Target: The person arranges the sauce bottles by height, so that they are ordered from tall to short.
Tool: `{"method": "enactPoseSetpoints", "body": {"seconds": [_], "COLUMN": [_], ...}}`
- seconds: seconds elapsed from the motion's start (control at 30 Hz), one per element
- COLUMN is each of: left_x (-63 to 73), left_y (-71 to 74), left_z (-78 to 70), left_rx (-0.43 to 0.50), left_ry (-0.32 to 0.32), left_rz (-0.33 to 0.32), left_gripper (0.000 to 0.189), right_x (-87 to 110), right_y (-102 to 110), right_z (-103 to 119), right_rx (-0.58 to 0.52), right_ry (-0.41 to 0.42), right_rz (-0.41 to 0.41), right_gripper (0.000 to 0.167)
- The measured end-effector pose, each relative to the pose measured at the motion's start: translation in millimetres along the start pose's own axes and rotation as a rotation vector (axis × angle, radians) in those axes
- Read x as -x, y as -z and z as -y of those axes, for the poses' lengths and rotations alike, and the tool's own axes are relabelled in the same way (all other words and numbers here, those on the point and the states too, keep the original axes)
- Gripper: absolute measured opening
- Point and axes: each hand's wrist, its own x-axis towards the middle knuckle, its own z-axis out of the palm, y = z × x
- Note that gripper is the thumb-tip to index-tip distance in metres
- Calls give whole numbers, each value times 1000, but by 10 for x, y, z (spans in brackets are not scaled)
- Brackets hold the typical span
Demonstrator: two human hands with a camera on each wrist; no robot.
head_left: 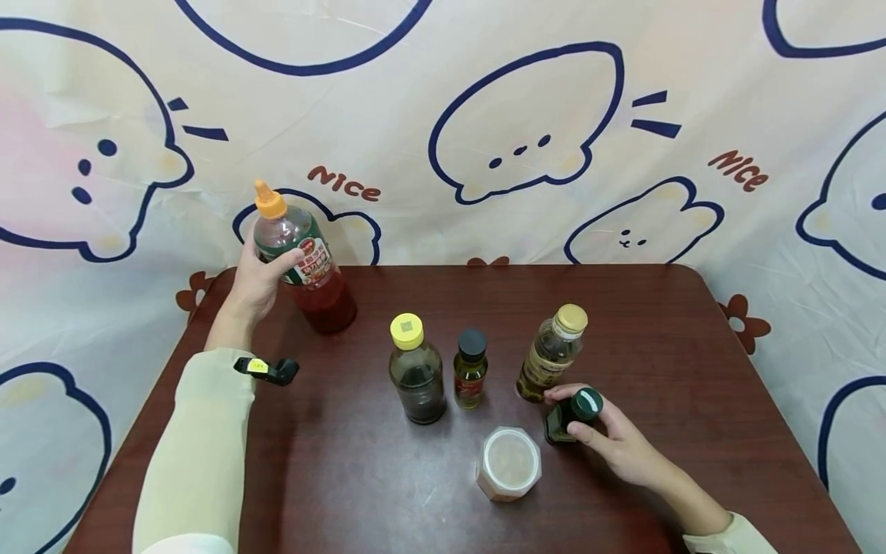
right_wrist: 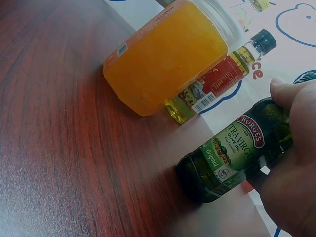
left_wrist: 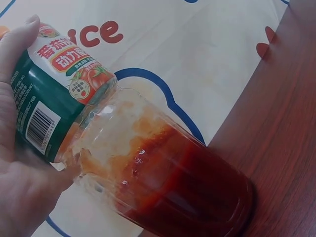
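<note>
My left hand (head_left: 258, 278) grips a tall squeeze bottle of tomato sauce (head_left: 324, 296) around its green label, at the back left of the table. An orange nozzle cap tops this bottle, and red sauce fills its lower part (left_wrist: 190, 182). At the right, my right hand (head_left: 626, 452) holds a small dark green olive oil bottle (right_wrist: 224, 150) between thumb and fingers, near its green cap. Just behind that bottle stands a clear bottle with a pale yellow cap (head_left: 547, 362), close to my right fingertips. The palm hides part of the olive oil bottle in the right wrist view.
In the middle of the brown table (head_left: 360, 477) stand a yellow-capped bottle of dark liquid (head_left: 418, 381) and a small dark-capped oil bottle (head_left: 471, 375). A white-lidded jar (head_left: 511, 460) with orange contents is nearer the front. Behind the table hangs a printed cloth (head_left: 415, 223).
</note>
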Motion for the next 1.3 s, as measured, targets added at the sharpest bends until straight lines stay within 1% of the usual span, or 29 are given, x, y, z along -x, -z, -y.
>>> {"method": "enactPoseSetpoints", "body": {"seconds": [0.13,0.23,0.43,0.63,0.73,0.83,0.93,1.0,1.13,1.3], "left_x": [-2,5,24,47,61,92,162,222,360,552], "left_y": [5,17,31,41,43,49,68,87,131,180], "left_z": [-5,-3,-3,-32,-50,-62,-81,-100,-149,-187], "left_rx": [-36,-43,-47,-81,-83,-68,-57,-56,-61,-35], "left_ry": [20,28,24,26,8,-41,-94,-117,-134,-160], "left_rz": [10,17,26,30,32,19,-3,-13,-27,-23], "left_gripper": [82,84,84,85,83,72,64,62,65,63], "right_x": [4,4,10,14,13,12,10,11,15,14], "right_y": [1,-5,-14,-10,-9,-7,-6,-6,-7,-6], "right_z": [-3,1,-10,-12,-7,-3,0,-2,-3,-2], "right_rx": [-1,-4,-12,-12,-10,-2,3,4,0,-2], "right_ry": [-11,-14,3,-3,-8,-11,-12,-8,-6,-7], "right_rz": [-3,-4,0,1,2,1,0,0,-2,-4], "right_gripper": [43,43,43,43,43,43,43,43,43,44]}}
